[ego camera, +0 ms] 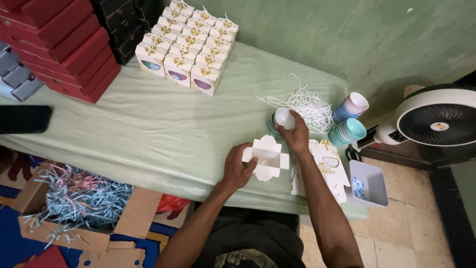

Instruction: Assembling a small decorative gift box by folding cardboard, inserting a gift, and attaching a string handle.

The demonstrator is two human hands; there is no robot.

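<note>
I saw my left hand [238, 171] steadying an open, white, scallop-edged cardboard box [266, 158] on the pale green cloth-covered desk [148, 129]. My right hand [296, 135], its grip closed, held a small, smooth white cup [284, 118] just above the box, beside a tangle of white paper shreds [307, 106].

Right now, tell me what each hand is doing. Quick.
Left hand: closed on the edge of the open white box.
Right hand: gripping a small white cup atop a stack.
</note>
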